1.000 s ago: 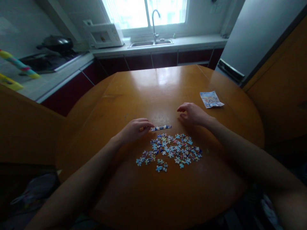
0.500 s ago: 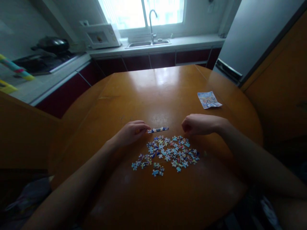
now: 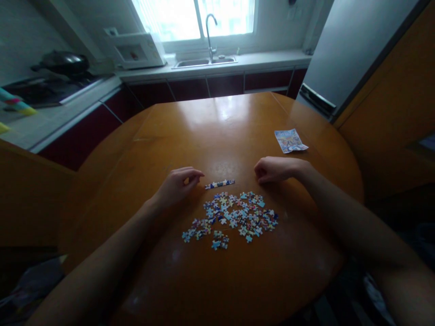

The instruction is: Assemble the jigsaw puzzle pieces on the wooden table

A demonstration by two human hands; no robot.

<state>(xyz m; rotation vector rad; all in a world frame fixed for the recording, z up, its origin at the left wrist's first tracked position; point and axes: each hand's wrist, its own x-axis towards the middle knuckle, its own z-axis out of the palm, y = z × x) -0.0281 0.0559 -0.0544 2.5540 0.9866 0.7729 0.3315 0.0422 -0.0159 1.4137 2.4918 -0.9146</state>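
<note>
Head view: left hand (image 3: pixel 175 186) beside the puzzle strip (image 3: pixel 220 184); right hand (image 3: pixel 276 169) curled; whether either grips anything, I cannot tell.

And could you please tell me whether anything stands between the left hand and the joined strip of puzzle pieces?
Nothing visible stands between the left hand and the strip; the loose pieces lie nearer the person, not in that gap.

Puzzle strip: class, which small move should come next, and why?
Perhaps the left hand should pick up one of the loose pieces: it is near the left end of the strip, shows nothing in its grasp, and the pieces lie close.
</note>
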